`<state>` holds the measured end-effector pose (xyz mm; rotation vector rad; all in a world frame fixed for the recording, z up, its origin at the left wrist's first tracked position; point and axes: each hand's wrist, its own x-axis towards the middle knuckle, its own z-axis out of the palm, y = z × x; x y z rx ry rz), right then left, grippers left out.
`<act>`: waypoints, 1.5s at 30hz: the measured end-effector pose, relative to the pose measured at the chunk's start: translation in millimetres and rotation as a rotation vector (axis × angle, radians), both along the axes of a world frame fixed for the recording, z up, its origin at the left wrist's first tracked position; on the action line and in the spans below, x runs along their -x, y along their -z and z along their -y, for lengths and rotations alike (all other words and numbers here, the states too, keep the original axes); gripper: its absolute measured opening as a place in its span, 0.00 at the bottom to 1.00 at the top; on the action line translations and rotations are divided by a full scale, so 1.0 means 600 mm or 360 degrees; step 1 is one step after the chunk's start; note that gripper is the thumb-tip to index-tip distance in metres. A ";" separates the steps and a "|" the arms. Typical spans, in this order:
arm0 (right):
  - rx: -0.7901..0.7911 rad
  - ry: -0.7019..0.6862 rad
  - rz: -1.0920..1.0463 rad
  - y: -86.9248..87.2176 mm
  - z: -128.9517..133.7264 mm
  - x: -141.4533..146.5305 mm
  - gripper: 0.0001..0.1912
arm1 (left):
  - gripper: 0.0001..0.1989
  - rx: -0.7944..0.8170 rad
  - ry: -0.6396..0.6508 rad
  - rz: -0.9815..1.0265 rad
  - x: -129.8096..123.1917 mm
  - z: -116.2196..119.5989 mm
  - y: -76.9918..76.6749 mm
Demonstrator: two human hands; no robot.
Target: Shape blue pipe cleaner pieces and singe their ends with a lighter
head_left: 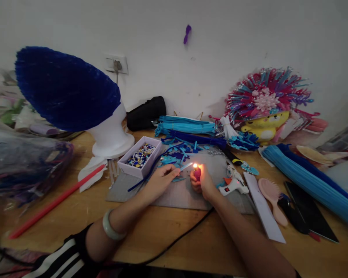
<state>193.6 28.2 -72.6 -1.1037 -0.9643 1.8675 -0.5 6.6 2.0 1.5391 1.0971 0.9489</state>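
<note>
Wooden table [174,231] lies nearest me, carrying a grey mat [174,199]. Over it, my left hand [164,177] has its grip pinched around a thin pale-blue strip [186,167], its tip close by the flame [195,165]; from this distance I cannot tell whether they touch. My right hand [205,181] has its grip curled tight round a lit pink lighter [197,174], with a white glue gun [234,187] to its right. Beyond the hands I see scattered blue cuttings [183,156], then turquoise bundles [185,126] and, farthest back, a pale wall [156,50].
</note>
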 end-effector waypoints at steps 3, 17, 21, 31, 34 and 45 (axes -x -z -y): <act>-0.0013 -0.0067 -0.0044 0.007 -0.003 -0.003 0.29 | 0.15 0.0010 0.0011 -0.0014 -0.001 0.000 -0.002; 0.0004 -0.0024 0.0031 -0.036 0.015 0.014 0.30 | 0.14 0.0022 0.0069 -0.0045 -0.001 0.003 0.001; 0.0036 -0.0040 0.0062 -0.047 0.017 0.018 0.31 | 0.15 0.0013 0.0046 -0.0037 0.000 0.002 0.004; 0.0112 0.0260 -0.0137 -0.091 0.030 0.028 0.32 | 0.22 0.0137 -0.0061 0.0140 0.001 -0.006 0.018; 0.0022 0.0318 -0.0090 -0.092 0.031 0.033 0.26 | 0.23 0.0240 -0.0062 0.0210 -0.001 -0.005 0.017; -0.0279 0.0592 -0.0023 -0.085 0.035 0.048 0.19 | 0.26 0.0499 0.0035 0.0377 -0.004 -0.001 0.011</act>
